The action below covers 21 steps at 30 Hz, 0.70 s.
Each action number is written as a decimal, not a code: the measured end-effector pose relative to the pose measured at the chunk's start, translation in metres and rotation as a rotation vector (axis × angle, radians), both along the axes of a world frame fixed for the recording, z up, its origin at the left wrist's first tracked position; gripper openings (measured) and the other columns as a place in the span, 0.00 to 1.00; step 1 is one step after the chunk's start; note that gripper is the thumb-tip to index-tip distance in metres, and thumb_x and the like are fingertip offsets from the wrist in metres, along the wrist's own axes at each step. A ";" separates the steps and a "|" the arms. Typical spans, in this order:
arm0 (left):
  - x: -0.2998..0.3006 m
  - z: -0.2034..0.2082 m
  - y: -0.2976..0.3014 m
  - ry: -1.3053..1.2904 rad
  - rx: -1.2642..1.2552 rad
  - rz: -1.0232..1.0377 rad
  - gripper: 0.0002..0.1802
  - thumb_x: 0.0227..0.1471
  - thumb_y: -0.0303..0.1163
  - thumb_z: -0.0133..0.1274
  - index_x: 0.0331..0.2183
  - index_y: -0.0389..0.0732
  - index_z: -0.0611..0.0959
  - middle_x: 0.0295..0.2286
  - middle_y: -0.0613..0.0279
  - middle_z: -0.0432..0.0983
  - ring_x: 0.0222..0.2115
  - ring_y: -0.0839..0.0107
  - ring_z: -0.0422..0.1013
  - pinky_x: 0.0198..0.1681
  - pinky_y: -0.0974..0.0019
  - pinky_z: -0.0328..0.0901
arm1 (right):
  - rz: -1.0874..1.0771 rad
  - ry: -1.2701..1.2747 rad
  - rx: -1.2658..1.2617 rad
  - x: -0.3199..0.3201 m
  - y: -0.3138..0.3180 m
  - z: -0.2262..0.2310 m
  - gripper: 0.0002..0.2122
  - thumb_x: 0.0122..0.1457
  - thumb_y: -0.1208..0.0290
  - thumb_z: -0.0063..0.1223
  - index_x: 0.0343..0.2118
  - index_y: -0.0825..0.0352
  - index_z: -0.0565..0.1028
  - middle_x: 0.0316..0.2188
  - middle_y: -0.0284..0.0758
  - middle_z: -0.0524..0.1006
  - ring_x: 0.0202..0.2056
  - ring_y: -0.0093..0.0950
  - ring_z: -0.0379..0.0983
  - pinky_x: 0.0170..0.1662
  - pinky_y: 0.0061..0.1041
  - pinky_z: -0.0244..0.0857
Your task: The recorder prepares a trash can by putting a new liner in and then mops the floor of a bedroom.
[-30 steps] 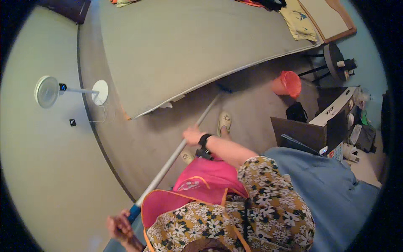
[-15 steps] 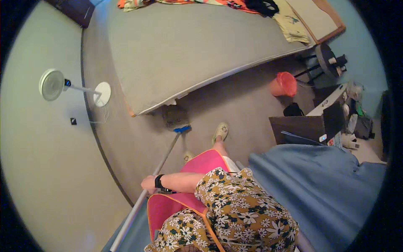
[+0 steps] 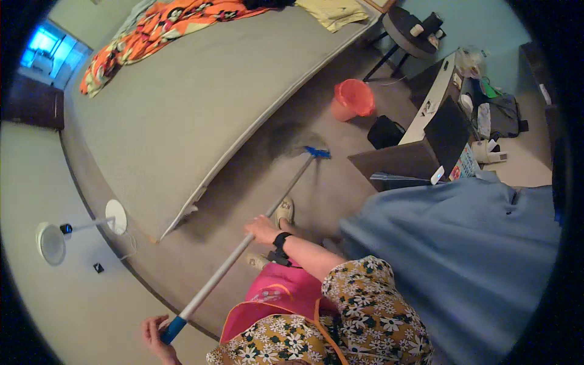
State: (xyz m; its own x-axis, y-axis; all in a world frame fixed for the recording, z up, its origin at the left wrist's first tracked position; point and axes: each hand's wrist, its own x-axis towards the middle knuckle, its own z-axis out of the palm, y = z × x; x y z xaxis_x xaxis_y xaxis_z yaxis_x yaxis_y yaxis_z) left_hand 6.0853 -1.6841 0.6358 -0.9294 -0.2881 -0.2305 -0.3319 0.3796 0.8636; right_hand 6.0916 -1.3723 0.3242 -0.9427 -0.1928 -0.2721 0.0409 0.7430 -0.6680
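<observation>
A flat mop (image 3: 222, 272) with a grey pole and a blue joint slants across the floor in front of me. My right hand (image 3: 263, 230), a black band on its wrist, is closed round the middle of the pole. At the lower left my left hand (image 3: 157, 340) curls about the pole's blue end grip. The grey mop head (image 3: 291, 141) lies on the floor beside the bed's edge; its outline is smeared and blends with the floor. I wear a pink apron (image 3: 286, 289) over flowered sleeves.
A bed with a bare grey mattress (image 3: 201, 91) fills the upper left. Beyond the mop head are a red bucket (image 3: 353, 100), a black bag (image 3: 385, 132) and a dark stool (image 3: 407, 33). To the right stand an open drawer unit (image 3: 389, 161) and a blue-covered bed (image 3: 450, 243); a white fan (image 3: 52, 243) is left.
The mop head has swung right along the bed, toward the red bucket. My right hand has moved right and up with the pole, and my left hand has come into view. The view has turned.
</observation>
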 end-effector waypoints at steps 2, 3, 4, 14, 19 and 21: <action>-0.021 -0.028 0.031 -0.279 0.117 -0.341 0.12 0.48 0.35 0.47 0.31 0.35 0.74 0.28 0.57 0.73 0.30 0.68 0.70 0.34 0.64 0.64 | -0.080 0.031 0.071 0.013 0.062 -0.025 0.11 0.36 0.67 0.55 0.27 0.54 0.73 0.27 0.30 0.72 0.37 0.31 0.66 0.42 0.34 0.55; -0.029 -0.030 0.063 -0.446 0.160 -0.360 0.12 0.47 0.33 0.48 0.33 0.35 0.74 0.28 0.57 0.73 0.31 0.68 0.71 0.33 0.66 0.65 | -0.127 0.066 0.126 0.015 0.087 -0.037 0.12 0.36 0.67 0.55 0.28 0.53 0.73 0.28 0.29 0.72 0.38 0.29 0.65 0.43 0.32 0.54; -0.036 -0.030 0.098 -0.616 0.196 -0.381 0.13 0.47 0.32 0.49 0.35 0.36 0.74 0.28 0.57 0.73 0.31 0.68 0.71 0.32 0.69 0.65 | -0.144 0.066 0.129 0.014 0.111 -0.043 0.12 0.36 0.67 0.55 0.28 0.53 0.73 0.28 0.29 0.72 0.38 0.29 0.65 0.43 0.32 0.54; -0.034 -0.169 0.249 -0.938 0.192 -0.712 0.21 0.46 0.29 0.50 0.45 0.40 0.69 0.21 0.64 0.72 0.15 0.82 0.62 0.17 0.77 0.59 | -0.314 -0.314 0.586 0.011 0.302 -0.110 0.10 0.46 0.73 0.42 0.32 0.57 0.73 0.36 0.30 0.71 0.46 0.29 0.61 0.47 0.37 0.52; -0.025 -0.189 0.294 -0.911 0.145 -0.910 0.23 0.46 0.30 0.51 0.47 0.41 0.69 0.19 0.65 0.71 0.14 0.82 0.61 0.17 0.78 0.58 | -0.447 -0.238 0.724 0.031 0.348 -0.128 0.11 0.47 0.73 0.40 0.33 0.63 0.72 0.39 0.36 0.69 0.50 0.34 0.58 0.47 0.39 0.55; -0.034 -0.186 0.271 -0.742 0.011 -1.041 0.24 0.45 0.29 0.51 0.47 0.41 0.69 0.21 0.63 0.71 0.16 0.80 0.64 0.19 0.77 0.60 | -0.498 -0.195 0.729 0.026 0.334 -0.124 0.11 0.47 0.73 0.41 0.34 0.64 0.72 0.39 0.37 0.69 0.51 0.36 0.57 0.48 0.40 0.54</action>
